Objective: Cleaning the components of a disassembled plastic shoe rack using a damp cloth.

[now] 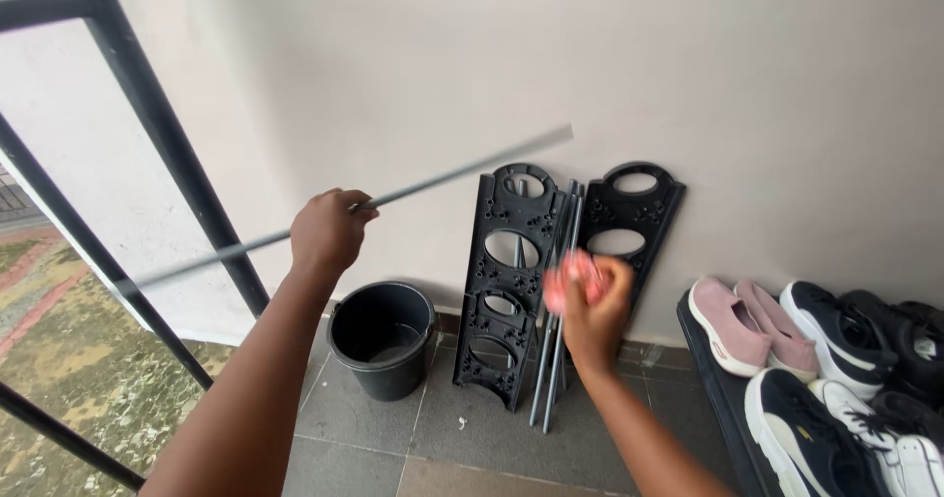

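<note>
Against the pale wall, from the head view, the left hand [329, 230] grips a slanted grey rod [433, 180] mid-length, while the right hand [595, 310] clutches a pink cloth [572, 276] (blurred). Wiping seems underway; next, cloth must meet rod.

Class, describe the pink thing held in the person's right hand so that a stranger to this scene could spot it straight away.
Start at the pale wall, where two black plastic side panels and a few grey rods lean on it, right of a black bucket. In front of the panels the right hand grips a small pink cloth. It is the only soft, bright pink item; the left hand holds a long grey rod.
</note>
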